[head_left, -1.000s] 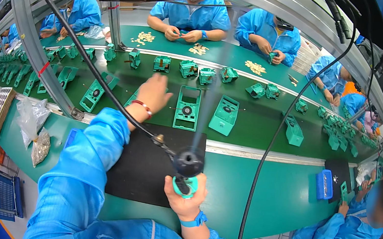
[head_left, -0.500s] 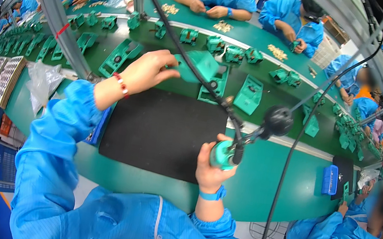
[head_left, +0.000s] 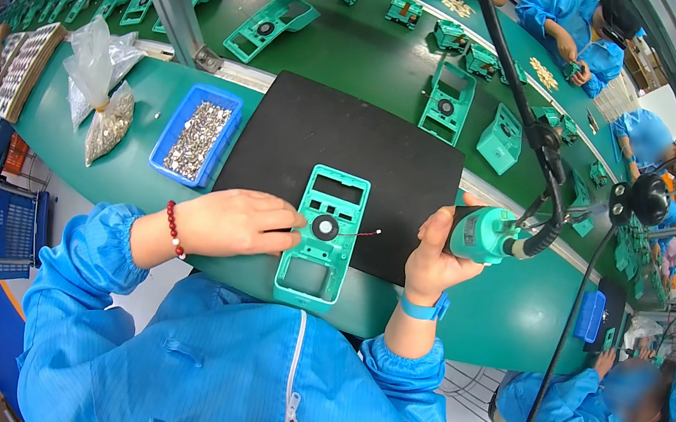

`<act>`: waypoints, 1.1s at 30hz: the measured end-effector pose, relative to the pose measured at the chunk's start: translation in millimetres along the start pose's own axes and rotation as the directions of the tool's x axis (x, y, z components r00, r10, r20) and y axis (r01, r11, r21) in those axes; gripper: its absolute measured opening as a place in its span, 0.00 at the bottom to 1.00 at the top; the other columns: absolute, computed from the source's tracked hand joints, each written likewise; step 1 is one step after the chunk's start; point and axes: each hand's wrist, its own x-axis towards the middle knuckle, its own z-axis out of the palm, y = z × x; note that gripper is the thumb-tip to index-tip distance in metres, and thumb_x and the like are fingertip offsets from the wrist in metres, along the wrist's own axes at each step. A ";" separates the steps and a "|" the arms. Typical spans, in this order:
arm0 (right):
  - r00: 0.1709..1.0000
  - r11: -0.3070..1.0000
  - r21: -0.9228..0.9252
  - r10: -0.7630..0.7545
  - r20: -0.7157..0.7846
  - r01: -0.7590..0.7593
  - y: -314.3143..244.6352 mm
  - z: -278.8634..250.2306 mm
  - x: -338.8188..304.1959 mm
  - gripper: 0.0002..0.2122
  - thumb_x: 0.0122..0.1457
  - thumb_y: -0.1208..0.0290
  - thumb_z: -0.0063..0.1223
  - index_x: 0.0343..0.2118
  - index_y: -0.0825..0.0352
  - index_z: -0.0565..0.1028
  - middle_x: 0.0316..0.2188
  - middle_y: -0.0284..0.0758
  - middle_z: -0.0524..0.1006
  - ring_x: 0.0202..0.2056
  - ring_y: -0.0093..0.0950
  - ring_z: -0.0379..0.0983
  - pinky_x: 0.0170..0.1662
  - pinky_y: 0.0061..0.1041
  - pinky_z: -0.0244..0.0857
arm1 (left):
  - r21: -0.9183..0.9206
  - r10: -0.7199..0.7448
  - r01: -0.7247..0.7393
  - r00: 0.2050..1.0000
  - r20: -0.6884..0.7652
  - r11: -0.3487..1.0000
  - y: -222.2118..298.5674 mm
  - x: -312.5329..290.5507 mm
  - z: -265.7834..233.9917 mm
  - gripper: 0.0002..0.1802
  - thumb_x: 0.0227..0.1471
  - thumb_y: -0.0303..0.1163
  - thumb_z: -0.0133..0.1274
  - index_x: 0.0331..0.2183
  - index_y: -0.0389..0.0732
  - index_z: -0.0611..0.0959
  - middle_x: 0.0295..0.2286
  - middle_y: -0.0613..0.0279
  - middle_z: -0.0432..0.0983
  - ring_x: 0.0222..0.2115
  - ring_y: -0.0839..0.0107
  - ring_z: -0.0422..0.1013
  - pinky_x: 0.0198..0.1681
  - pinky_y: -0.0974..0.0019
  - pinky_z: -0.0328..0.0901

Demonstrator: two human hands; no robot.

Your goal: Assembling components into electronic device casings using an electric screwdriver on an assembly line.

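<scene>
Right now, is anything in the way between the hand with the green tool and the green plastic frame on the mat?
Nothing visible is. The right hand grips the green tool just to the right of the green frame, with only bare black mat and the frame's thin wire between. The left hand rests on the frame's far side.

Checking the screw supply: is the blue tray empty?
No, the blue tray holds a heap of small silvery screws.

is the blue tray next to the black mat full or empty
Partly full. The blue tray holds a heap of small silvery parts down its middle, while bare blue floor shows along its edges. It sits just left of the black mat.
</scene>
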 end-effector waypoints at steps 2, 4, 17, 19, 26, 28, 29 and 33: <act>0.999 1.000 -0.002 0.030 0.044 -0.030 -4.9 4.7 -1.8 0.18 0.54 0.81 0.64 0.48 0.73 0.72 0.33 0.33 0.76 0.30 0.16 0.70 0.36 0.17 0.66 | 0.015 -0.009 0.009 1.000 0.015 1.000 -0.3 -3.6 -1.0 0.15 0.50 0.32 0.56 0.40 0.38 0.80 0.45 0.54 0.76 0.44 0.59 0.74 0.48 0.60 0.71; 0.996 0.998 0.018 0.058 0.062 -0.059 -15.7 10.4 -0.6 0.18 0.54 0.81 0.64 0.47 0.73 0.72 0.35 0.34 0.76 0.30 0.16 0.70 0.36 0.17 0.66 | -0.001 -0.018 0.018 1.000 0.021 1.000 1.9 -7.9 -1.4 0.18 0.50 0.34 0.57 0.42 0.38 0.80 0.47 0.54 0.75 0.45 0.60 0.74 0.49 0.61 0.70; 0.975 0.997 -0.061 0.060 0.215 -0.048 -51.1 23.2 -7.7 0.28 0.61 0.56 0.59 0.53 0.75 0.66 0.21 0.35 0.73 0.21 0.23 0.67 0.27 0.23 0.64 | -0.047 -0.033 0.036 0.997 0.074 0.998 49.1 -31.2 35.6 0.11 0.51 0.39 0.58 0.35 0.45 0.80 0.36 0.67 0.73 0.35 0.71 0.68 0.38 0.70 0.62; 0.974 0.998 -0.060 0.044 0.221 -0.032 -51.9 22.7 -8.5 0.29 0.61 0.55 0.59 0.53 0.75 0.66 0.21 0.35 0.72 0.21 0.23 0.67 0.27 0.23 0.64 | -0.172 -0.066 0.075 0.996 0.056 0.982 51.2 -36.5 37.9 0.09 0.53 0.39 0.59 0.31 0.45 0.80 0.37 0.67 0.77 0.36 0.71 0.70 0.37 0.70 0.64; 0.977 0.998 -0.040 0.059 0.205 -0.052 -52.0 29.6 -10.0 0.29 0.61 0.54 0.59 0.54 0.75 0.66 0.21 0.36 0.72 0.21 0.24 0.68 0.27 0.24 0.65 | -0.256 -0.122 0.133 0.991 0.060 0.957 41.4 -35.8 30.1 0.10 0.53 0.39 0.57 0.33 0.44 0.79 0.36 0.67 0.74 0.36 0.70 0.69 0.40 0.67 0.65; 0.975 0.993 0.067 0.078 0.206 -0.094 -51.3 28.8 -11.4 0.26 0.57 0.65 0.64 0.53 0.73 0.67 0.23 0.36 0.75 0.24 0.23 0.71 0.30 0.21 0.65 | -0.213 -0.213 0.207 0.977 -0.008 0.955 39.9 -34.3 11.0 0.11 0.52 0.38 0.58 0.36 0.44 0.81 0.42 0.65 0.76 0.37 0.68 0.72 0.39 0.64 0.67; 0.976 0.994 0.065 0.075 0.204 -0.089 -52.6 29.7 -10.6 0.26 0.57 0.65 0.64 0.53 0.73 0.67 0.23 0.36 0.75 0.24 0.23 0.71 0.30 0.21 0.65 | -0.126 -0.255 0.237 0.956 -0.147 0.963 28.8 -35.7 2.9 0.11 0.50 0.35 0.59 0.37 0.43 0.81 0.43 0.63 0.77 0.37 0.67 0.73 0.39 0.63 0.68; 0.975 0.995 -0.006 0.100 0.197 -0.100 -66.4 32.8 -9.9 0.26 0.59 0.63 0.61 0.54 0.74 0.67 0.25 0.38 0.75 0.27 0.27 0.73 0.35 0.28 0.69 | 0.099 -0.681 0.747 0.645 -0.346 0.657 -26.2 -60.7 -40.8 0.06 0.49 0.24 0.58 0.33 0.35 0.80 0.33 0.54 0.75 0.35 0.54 0.72 0.39 0.55 0.68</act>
